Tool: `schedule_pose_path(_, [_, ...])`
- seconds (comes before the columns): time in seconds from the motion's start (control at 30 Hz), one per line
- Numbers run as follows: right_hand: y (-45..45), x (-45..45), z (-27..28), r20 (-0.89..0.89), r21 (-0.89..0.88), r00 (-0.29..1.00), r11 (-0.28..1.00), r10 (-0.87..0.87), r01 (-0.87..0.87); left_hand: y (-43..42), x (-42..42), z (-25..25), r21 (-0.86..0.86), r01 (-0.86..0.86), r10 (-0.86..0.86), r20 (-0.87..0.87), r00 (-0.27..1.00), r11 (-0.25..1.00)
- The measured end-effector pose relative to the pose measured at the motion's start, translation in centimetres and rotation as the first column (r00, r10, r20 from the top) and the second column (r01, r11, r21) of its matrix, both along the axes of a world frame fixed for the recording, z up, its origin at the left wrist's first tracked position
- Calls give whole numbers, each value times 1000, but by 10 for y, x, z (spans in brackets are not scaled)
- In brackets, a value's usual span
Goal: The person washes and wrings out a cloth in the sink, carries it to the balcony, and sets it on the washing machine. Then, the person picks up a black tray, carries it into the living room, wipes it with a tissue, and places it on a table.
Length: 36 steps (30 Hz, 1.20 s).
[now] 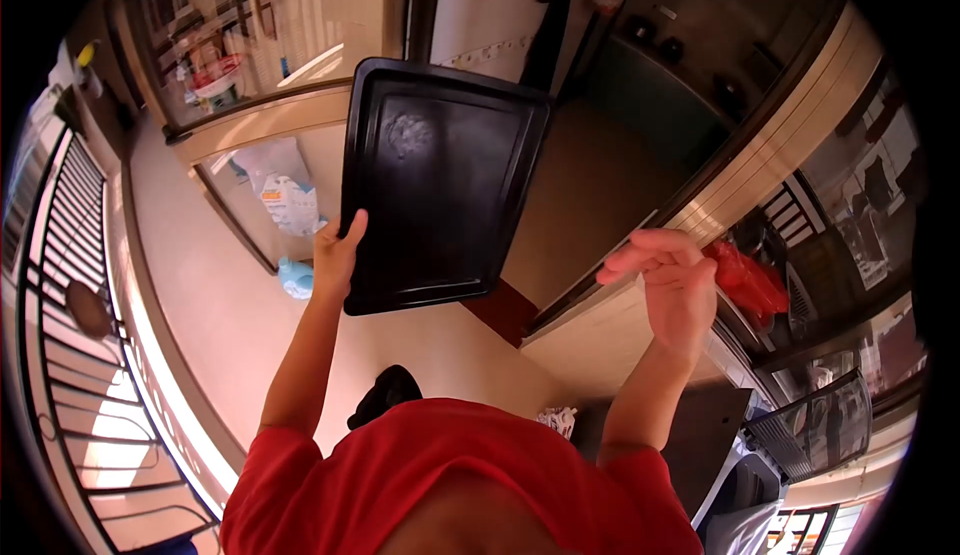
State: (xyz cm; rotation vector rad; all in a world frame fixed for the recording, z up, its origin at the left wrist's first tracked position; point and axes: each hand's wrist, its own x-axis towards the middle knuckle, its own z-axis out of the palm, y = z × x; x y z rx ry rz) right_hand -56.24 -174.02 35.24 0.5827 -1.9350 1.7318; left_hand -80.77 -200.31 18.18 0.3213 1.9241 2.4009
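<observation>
A black rectangular baking tray (440, 190) hangs upright in front of me, its recessed side facing my way and a pale smudge in its upper left part. Gripping its left edge is my left hand (338, 253), the thumb on the near face and the other fingers mostly hidden behind. Off to the right, my right hand (668, 285) is raised in the air, apart from the tray, with its fingers stretched out and nothing visible in it. A red plastic bag (748, 280) shows just beyond that hand.
A black metal railing (62, 285) runs along the left. Behind the tray, a doorway opens onto a dim room with a counter (665, 80). A white bag (285, 195) and a light-blue bottle (296, 278) stand by the glass panel. At lower right is a dark surface (690, 435).
</observation>
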Motion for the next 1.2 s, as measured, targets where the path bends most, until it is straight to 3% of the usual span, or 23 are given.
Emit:
schedule_pose_path(0.07, [24,-36,-7,73,64,997,998,-21,17,15,-32,-23,-187,-12,-15,-140,990,982])
schedule_pose_path(0.13, [52,-70,-14,111,76,994,997,-23,15,31,-62,-38,-324,6,-72,-194,978,946])
schedule_pose_path(0.17, [66,-88,-17,129,83,991,997,-20,9,42,-75,-42,-372,39,-98,-141,985,927])
schedule_pose_path(0.3, [134,-158,-31,178,-8,965,980,-195,200,102,-155,-72,-548,68,-175,-146,974,834])
schedule_pose_path(0.4, [183,-205,-27,216,-25,827,844,-520,537,170,-208,-66,-645,134,-259,-103,960,753])
schedule_pose_path(0.43, [214,-228,-26,202,-86,803,806,-561,585,219,-247,-75,-740,59,-307,-204,930,670])
schedule_pose_path(0.57, [274,-254,-46,235,-142,723,713,-650,687,323,-301,-65,-772,148,-476,-219,852,619])
schedule_pose_path(0.7, [367,-278,-68,231,-214,671,636,-705,742,441,-334,-70,-691,263,-552,-232,801,673])
schedule_pose_path(0.73, [395,-289,-71,230,-240,658,614,-717,752,472,-346,-73,-708,349,-567,-89,819,614])
schedule_pose_path(0.8, [463,-299,-70,154,-238,646,606,-748,759,533,-358,-80,-685,364,-581,-107,807,631])
schedule_pose_path(0.87, [539,-306,-49,-18,-236,668,652,-744,721,593,-372,-78,-684,406,-588,-41,808,606])
schedule_pose_path(0.97, [644,-311,22,-278,-159,704,754,-653,637,683,-393,-72,-660,330,-570,-182,801,675])
schedule_pose_path(1.0, [671,-313,49,-363,-107,723,797,-587,594,713,-394,-58,-579,437,-569,-56,821,688])
schedule_pose_path(1.07, [699,-327,96,-470,-147,645,774,-603,616,768,-413,-59,-504,512,-580,25,814,696])
schedule_pose_path(1.17, [755,-339,127,-503,236,805,846,-315,478,846,-425,-57,-432,465,-521,-12,854,773])
schedule_pose_path(1.2, [777,-347,125,-442,305,862,862,-248,404,870,-431,-57,-421,452,-506,-19,862,787])
